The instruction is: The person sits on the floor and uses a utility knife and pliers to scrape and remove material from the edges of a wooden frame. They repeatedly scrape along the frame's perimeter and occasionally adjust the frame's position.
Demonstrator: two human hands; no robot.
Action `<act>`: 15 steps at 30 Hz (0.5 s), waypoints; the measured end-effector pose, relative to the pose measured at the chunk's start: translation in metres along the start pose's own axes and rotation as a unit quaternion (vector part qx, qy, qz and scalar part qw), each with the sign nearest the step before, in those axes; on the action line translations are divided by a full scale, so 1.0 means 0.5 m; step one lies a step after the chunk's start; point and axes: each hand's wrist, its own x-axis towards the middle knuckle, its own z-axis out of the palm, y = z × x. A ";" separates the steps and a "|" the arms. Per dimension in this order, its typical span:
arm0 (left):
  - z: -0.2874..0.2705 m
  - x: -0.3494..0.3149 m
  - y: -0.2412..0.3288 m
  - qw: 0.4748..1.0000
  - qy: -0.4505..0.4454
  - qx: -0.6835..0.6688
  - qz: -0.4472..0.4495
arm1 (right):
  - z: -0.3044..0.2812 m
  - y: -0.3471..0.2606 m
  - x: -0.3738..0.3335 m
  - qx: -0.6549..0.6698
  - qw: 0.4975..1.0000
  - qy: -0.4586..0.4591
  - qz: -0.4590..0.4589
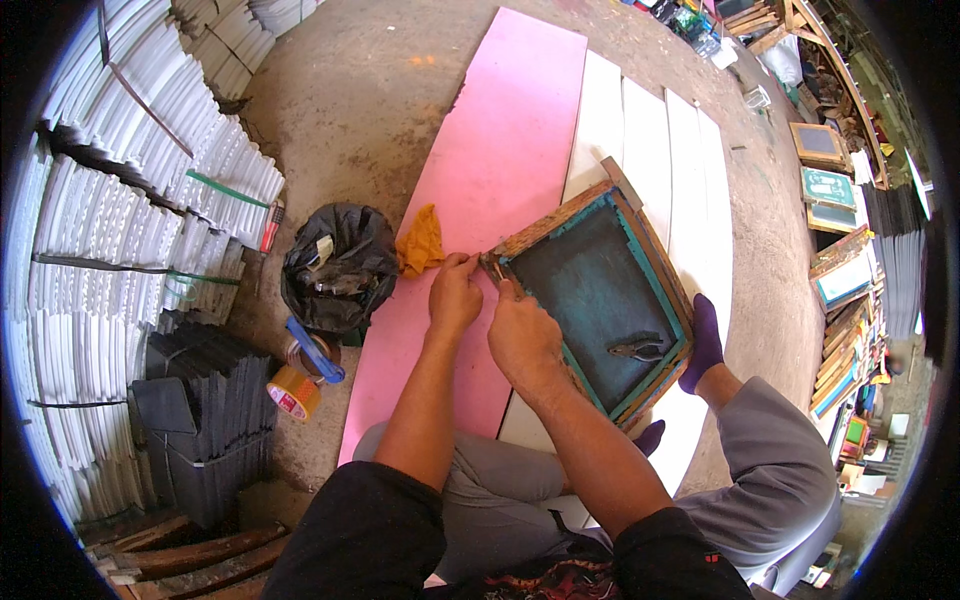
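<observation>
A wooden screen-printing frame (660, 270) with dark mesh and teal edges lies tilted across the boards, its near-left corner between my hands. My left hand (457, 295) is closed at that corner, fingertips against the wood. My right hand (525, 340) is curled just inside the same corner, fingers closed on something small that I cannot make out. A pair of pliers (638, 348) with dark handles rests on the mesh near the frame's right end. Left of my left hand lies a crumpled yellow-orange cloth (421, 241) at the pink board's edge.
Beneath the frame are a long pink board (510, 100) and white boards (645, 130). A black bag-lined bin (340, 285), tape rolls (293, 396) and a cutter knife (271, 227) are at left, beside tied stacks of white sheets (100, 240). More frames (820, 145) line the right.
</observation>
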 end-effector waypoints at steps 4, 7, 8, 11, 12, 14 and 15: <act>0.002 -0.003 -0.006 1.000 0.002 0.001 0.013 | 0.028 0.000 0.020 0.004 1.000 0.009 -0.002; 0.004 -0.002 -0.004 0.999 0.010 0.026 0.035 | 0.037 -0.015 0.019 -0.010 0.999 0.028 0.017; 0.005 -0.001 -0.004 0.999 0.006 0.028 0.028 | 0.031 -0.011 0.021 0.020 0.999 0.025 0.000; 0.003 0.000 -0.004 0.999 -0.003 0.030 0.017 | 0.011 0.003 0.022 0.081 0.996 0.011 -0.026; -0.002 -0.002 -0.007 0.999 -0.004 0.028 0.016 | 0.006 0.003 0.017 0.081 0.997 0.001 -0.021; -0.005 0.004 -0.001 0.999 -0.011 0.029 0.011 | 0.011 0.005 0.012 0.048 0.999 0.008 -0.014; -0.005 0.005 0.003 0.999 -0.018 0.032 0.004 | 0.032 0.007 0.007 0.015 1.000 0.022 -0.012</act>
